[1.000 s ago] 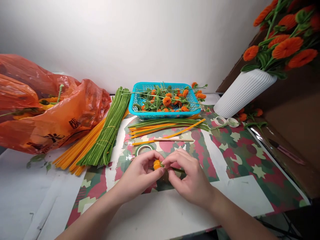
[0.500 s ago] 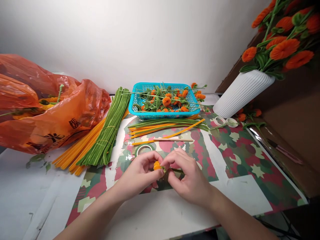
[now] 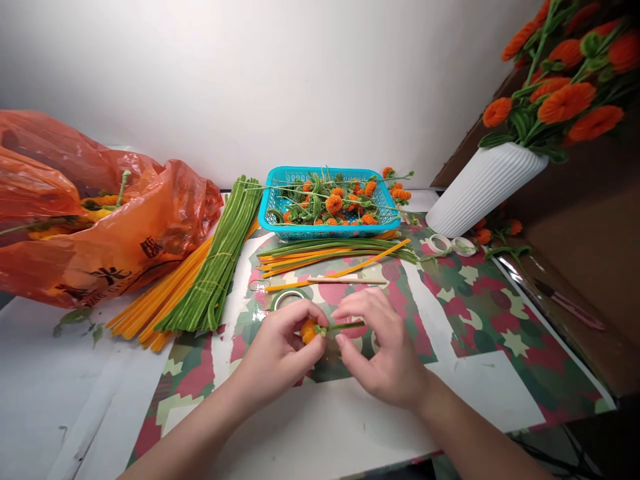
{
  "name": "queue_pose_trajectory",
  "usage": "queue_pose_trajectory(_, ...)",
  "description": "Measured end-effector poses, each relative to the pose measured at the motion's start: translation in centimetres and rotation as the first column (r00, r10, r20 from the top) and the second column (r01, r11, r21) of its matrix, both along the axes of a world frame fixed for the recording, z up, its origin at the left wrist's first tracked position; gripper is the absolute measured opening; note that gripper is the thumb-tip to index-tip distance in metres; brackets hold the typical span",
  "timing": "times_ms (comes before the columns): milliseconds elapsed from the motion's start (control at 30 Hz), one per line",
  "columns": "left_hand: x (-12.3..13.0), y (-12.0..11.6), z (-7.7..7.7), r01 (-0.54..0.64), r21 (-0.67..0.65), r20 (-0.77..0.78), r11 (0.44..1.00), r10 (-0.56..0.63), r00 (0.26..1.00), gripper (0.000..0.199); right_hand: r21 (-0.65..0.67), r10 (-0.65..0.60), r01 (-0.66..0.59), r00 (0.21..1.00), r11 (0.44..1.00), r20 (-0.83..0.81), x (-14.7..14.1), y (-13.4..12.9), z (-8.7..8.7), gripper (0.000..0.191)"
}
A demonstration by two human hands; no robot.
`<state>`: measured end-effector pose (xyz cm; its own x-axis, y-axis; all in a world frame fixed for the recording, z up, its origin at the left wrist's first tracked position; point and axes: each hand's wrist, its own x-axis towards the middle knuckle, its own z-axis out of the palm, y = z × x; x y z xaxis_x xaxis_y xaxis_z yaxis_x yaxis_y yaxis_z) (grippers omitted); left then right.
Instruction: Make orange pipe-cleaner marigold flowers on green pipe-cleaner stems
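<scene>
My left hand (image 3: 287,347) is closed in a pinch on a small orange-yellow pipe-cleaner flower (image 3: 309,331), partly hidden by the fingers. The flower's green base faces right, and from it a green stem (image 3: 347,325) points toward my right hand (image 3: 383,347). That hand is open around the stem, thumb and forefinger apart, and I see no grip on it. Just beyond my left hand, a roll of green tape (image 3: 274,303) lies on the camouflage-patterned mat (image 3: 400,320).
Behind the hands lie a thin wooden stick (image 3: 350,281) and loose green and orange pipe cleaners (image 3: 300,257). A blue basket (image 3: 330,230) holds orange flowers. Bundled green stems (image 3: 215,267) and an orange plastic bag (image 3: 125,240) are left; a white vase (image 3: 483,187) leans at right.
My right hand's fingers have come off the flower's base and spread apart, uncovering the green stem. My left hand keeps its pinch on the flower.
</scene>
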<state>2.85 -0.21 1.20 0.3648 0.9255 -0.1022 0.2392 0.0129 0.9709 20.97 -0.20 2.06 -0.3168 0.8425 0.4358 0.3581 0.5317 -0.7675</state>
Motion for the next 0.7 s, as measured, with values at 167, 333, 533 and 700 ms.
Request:
queue_pose_trajectory(167, 0.32, -0.22, -0.23, -0.02, 0.604, -0.179, 0.797, 0.16, 0.971, 0.015, -0.416, -0.179, 0.157, 0.984, 0.896, -0.016, -0.52, -0.17, 0.21, 0.02)
queue_pose_trajectory(333, 0.5, -0.43, -0.54, 0.01, 0.693, -0.198, 0.721, 0.176, 0.964, 0.018, -0.623, -0.165, 0.122, 0.986, 0.773, -0.011, -0.88, 0.1, -0.06, 0.018)
queue_pose_trajectory(533, 0.27, -0.24, 0.1, -0.054, 0.389, -0.021, 0.919, 0.068, 0.997, 0.012, -0.609, -0.196, 0.083, 0.973, 0.789, -0.122, -0.56, 0.09, -0.1, 0.015)
queue_pose_trajectory(700, 0.38, -0.02, 0.42, -0.103, 0.018, 0.205, 0.995, 0.097, 0.974, 0.009, -0.488, -0.195, 0.074, 0.96, 0.87, -0.202, -0.59, -0.17, -0.27, 0.014)
